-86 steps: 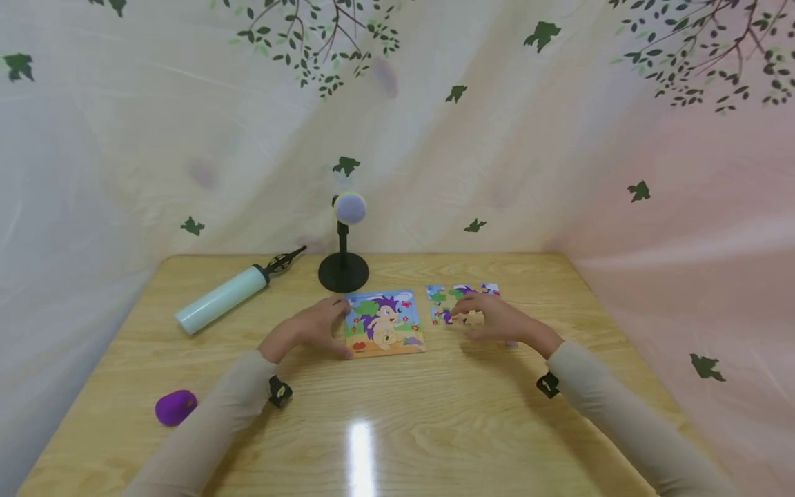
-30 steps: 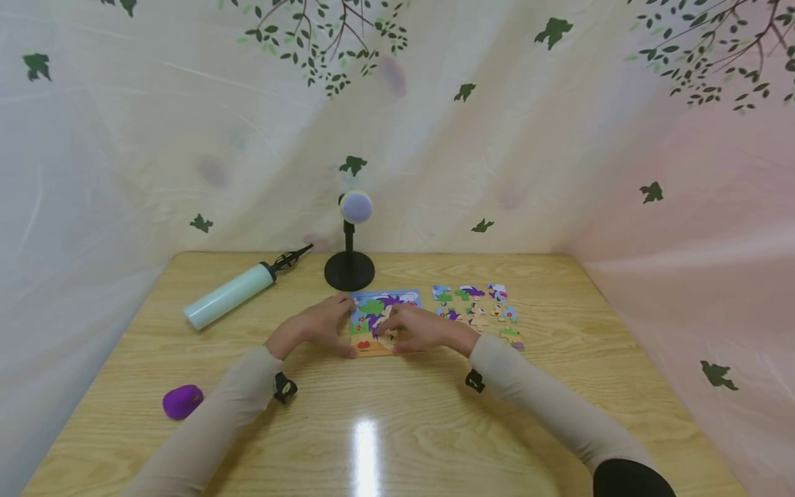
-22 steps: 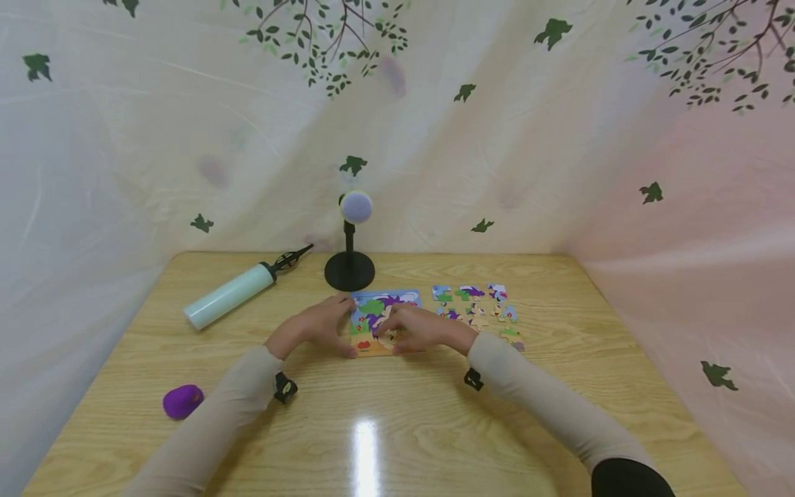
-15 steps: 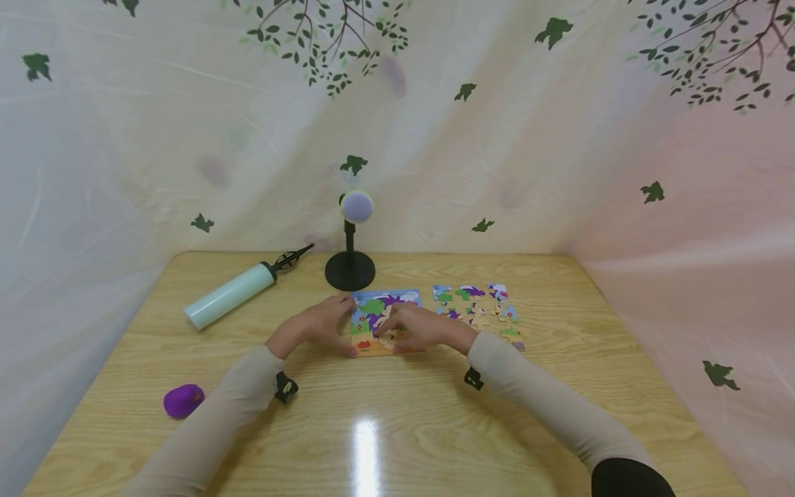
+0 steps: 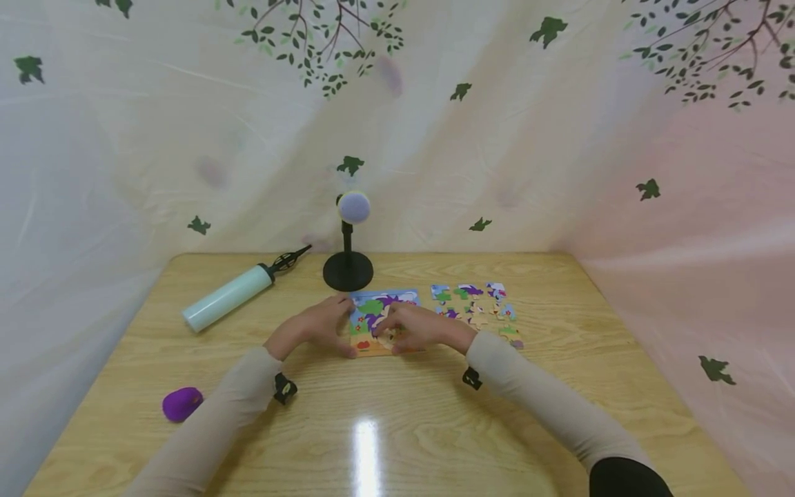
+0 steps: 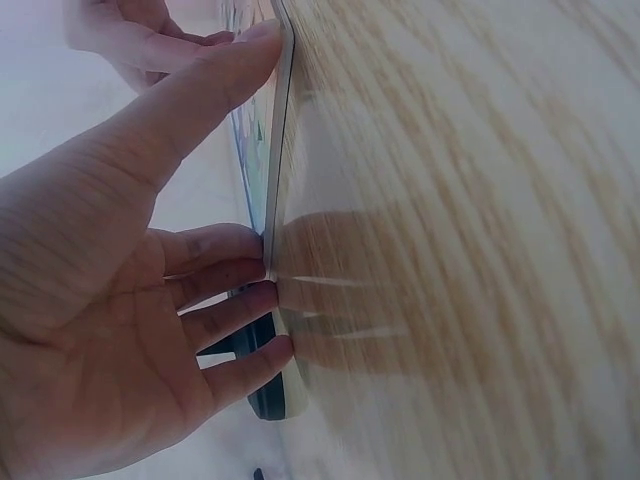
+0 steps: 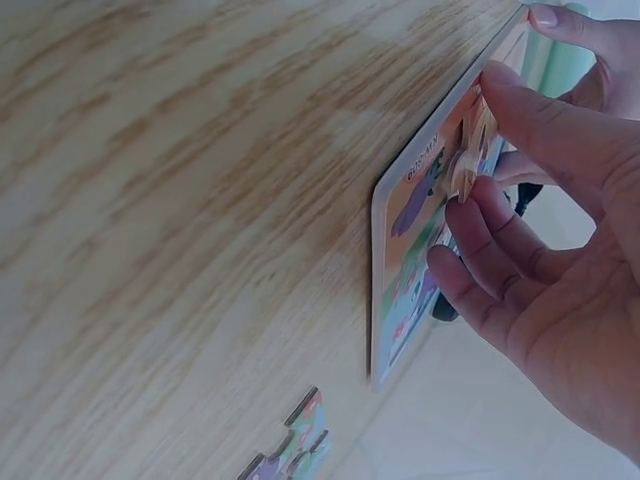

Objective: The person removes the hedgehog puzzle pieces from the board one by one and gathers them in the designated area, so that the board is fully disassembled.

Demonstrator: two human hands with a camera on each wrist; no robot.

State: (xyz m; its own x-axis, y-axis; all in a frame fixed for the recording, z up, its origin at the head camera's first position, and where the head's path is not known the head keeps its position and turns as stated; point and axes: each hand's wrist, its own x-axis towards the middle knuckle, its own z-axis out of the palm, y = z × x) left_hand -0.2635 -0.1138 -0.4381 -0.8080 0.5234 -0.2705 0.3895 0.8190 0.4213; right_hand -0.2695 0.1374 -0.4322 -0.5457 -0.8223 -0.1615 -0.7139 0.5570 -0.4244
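Puzzle piece (image 7: 470,150) pinched by right hand (image 5: 417,328) over puzzle board (image 5: 366,345), not yet seated. Board edge braced by spread left hand (image 5: 317,326). Loose pieces (image 5: 475,307) right of board remain unplaced.

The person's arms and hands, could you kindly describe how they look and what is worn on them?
Both arms wear close-fitting beige sleeves down to the wrists. A small black device sits at each wrist: the left one shows a pale mark, the right one looks plain. A dark patch shows near the right sleeve's upper end. The left hand and right hand are bare, with no rings or gloves visible.
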